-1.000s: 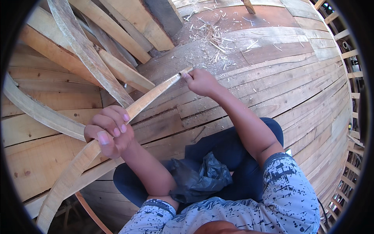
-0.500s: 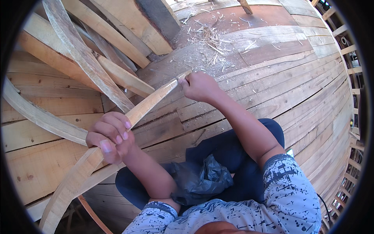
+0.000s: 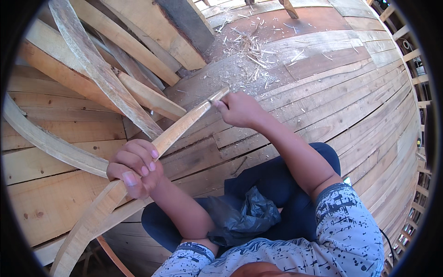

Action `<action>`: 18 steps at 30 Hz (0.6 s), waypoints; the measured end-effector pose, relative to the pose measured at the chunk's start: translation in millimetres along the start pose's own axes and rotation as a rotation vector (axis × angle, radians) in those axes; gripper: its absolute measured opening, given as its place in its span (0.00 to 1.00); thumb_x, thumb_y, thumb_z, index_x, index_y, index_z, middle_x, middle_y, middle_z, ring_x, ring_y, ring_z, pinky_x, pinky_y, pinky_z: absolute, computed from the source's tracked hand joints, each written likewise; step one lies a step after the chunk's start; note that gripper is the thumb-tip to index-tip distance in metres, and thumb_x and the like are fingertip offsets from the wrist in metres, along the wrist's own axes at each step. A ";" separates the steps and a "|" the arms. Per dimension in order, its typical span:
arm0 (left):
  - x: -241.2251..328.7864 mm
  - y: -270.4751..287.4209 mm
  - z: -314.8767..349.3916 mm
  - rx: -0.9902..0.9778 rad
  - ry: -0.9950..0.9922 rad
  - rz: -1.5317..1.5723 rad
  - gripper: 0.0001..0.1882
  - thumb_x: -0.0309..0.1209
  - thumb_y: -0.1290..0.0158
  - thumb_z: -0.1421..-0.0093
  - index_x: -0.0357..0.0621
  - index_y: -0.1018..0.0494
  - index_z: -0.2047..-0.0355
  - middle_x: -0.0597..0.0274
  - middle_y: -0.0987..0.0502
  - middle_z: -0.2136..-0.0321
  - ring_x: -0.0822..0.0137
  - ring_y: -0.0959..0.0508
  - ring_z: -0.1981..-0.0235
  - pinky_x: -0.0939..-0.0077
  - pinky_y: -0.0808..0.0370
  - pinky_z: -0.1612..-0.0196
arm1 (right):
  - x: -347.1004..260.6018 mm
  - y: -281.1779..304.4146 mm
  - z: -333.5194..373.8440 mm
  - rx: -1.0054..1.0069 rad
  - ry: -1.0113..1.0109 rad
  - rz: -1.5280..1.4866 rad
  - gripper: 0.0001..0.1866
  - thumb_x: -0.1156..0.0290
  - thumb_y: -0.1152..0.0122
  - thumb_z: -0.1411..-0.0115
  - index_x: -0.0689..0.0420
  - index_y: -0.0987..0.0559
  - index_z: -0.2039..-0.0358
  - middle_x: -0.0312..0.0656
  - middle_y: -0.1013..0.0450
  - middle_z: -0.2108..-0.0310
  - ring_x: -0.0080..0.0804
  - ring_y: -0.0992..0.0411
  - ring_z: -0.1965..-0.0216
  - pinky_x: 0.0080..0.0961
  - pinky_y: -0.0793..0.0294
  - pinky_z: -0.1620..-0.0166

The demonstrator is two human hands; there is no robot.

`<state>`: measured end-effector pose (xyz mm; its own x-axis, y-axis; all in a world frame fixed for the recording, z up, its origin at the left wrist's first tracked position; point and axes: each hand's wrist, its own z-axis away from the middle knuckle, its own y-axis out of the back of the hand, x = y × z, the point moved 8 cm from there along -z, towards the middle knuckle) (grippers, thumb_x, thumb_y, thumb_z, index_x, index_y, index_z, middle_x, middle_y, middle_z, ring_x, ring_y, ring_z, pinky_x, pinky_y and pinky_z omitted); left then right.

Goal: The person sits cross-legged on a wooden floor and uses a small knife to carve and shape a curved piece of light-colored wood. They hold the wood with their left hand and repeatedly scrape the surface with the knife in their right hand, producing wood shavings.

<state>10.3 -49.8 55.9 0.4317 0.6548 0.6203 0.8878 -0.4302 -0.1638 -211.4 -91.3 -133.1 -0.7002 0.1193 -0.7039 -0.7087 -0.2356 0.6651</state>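
The left hand (image 3: 134, 167) is clenched round the middle of a long curved wooden strip (image 3: 152, 152), likely stiff and light, while the right hand (image 3: 240, 110) pinches its far tip.

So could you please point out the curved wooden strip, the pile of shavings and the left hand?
curved wooden strip (image 3: 182, 127), head view, its bare middle.
pile of shavings (image 3: 249, 48), head view, its centre.
left hand (image 3: 134, 167), head view, the knuckles.
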 end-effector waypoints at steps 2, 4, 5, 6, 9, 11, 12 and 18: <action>-2.1 -5.0 0.1 -0.005 0.006 0.009 0.12 0.35 0.49 0.36 0.51 0.36 0.76 0.69 0.36 0.81 0.72 0.34 0.80 0.71 0.31 0.71 | 36.2 -2.9 -14.5 -0.001 -0.134 -0.035 0.28 0.51 0.55 0.31 0.65 0.18 0.67 0.60 0.22 0.69 0.60 0.23 0.61 0.52 0.26 0.53; -4.5 -6.8 -3.3 -0.026 0.001 0.019 0.12 0.35 0.49 0.35 0.51 0.36 0.76 0.69 0.36 0.81 0.72 0.34 0.81 0.71 0.31 0.72 | 49.5 -7.2 -15.8 0.001 -0.177 -0.027 0.29 0.51 0.56 0.31 0.66 0.18 0.65 0.61 0.22 0.67 0.60 0.23 0.58 0.52 0.26 0.51; -4.2 -5.0 -3.5 -0.026 0.000 0.019 0.12 0.35 0.49 0.35 0.51 0.36 0.76 0.69 0.36 0.81 0.72 0.34 0.81 0.71 0.31 0.72 | 40.7 -6.9 -11.5 0.009 -0.150 0.000 0.29 0.51 0.56 0.31 0.66 0.18 0.65 0.62 0.22 0.67 0.61 0.23 0.58 0.52 0.26 0.51; -2.7 -3.6 -1.9 -0.026 -0.002 0.020 0.12 0.35 0.49 0.35 0.51 0.36 0.76 0.69 0.36 0.81 0.72 0.34 0.81 0.71 0.31 0.71 | 33.7 -6.2 -10.5 0.016 -0.122 0.027 0.29 0.51 0.56 0.31 0.66 0.18 0.65 0.62 0.22 0.67 0.61 0.23 0.58 0.52 0.26 0.51; -3.6 -7.2 -2.6 -0.021 0.009 0.010 0.12 0.36 0.50 0.35 0.51 0.36 0.76 0.69 0.36 0.81 0.72 0.34 0.81 0.71 0.31 0.71 | 46.6 -5.8 -15.7 0.023 -0.163 -0.044 0.29 0.51 0.56 0.31 0.66 0.18 0.65 0.61 0.22 0.66 0.60 0.23 0.58 0.51 0.26 0.50; -5.4 -7.3 -3.1 -0.031 0.010 0.022 0.13 0.36 0.50 0.35 0.51 0.36 0.76 0.69 0.36 0.81 0.72 0.34 0.80 0.71 0.31 0.70 | 61.5 -2.0 -18.5 0.016 -0.261 0.008 0.28 0.52 0.56 0.31 0.65 0.17 0.64 0.60 0.21 0.64 0.59 0.23 0.56 0.51 0.27 0.50; -3.4 -6.2 0.3 -0.036 0.016 0.027 0.13 0.36 0.50 0.34 0.51 0.36 0.76 0.69 0.36 0.81 0.72 0.34 0.80 0.70 0.31 0.70 | 59.6 -7.7 -15.4 -0.028 -0.213 0.002 0.27 0.52 0.56 0.31 0.65 0.18 0.63 0.60 0.21 0.63 0.58 0.23 0.56 0.51 0.27 0.50; -4.1 -10.1 1.6 -0.043 0.035 0.023 0.13 0.36 0.50 0.34 0.52 0.36 0.76 0.69 0.37 0.80 0.72 0.34 0.79 0.71 0.31 0.69 | 72.1 -12.4 -21.3 0.068 -0.207 -0.034 0.27 0.51 0.52 0.32 0.64 0.19 0.70 0.62 0.23 0.69 0.61 0.24 0.61 0.51 0.27 0.55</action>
<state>-0.2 -47.2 53.8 0.4454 0.6230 0.6431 0.8696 -0.4718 -0.1453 -251.3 -100.2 -197.5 -0.6733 0.3236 -0.6648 -0.7318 -0.1634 0.6617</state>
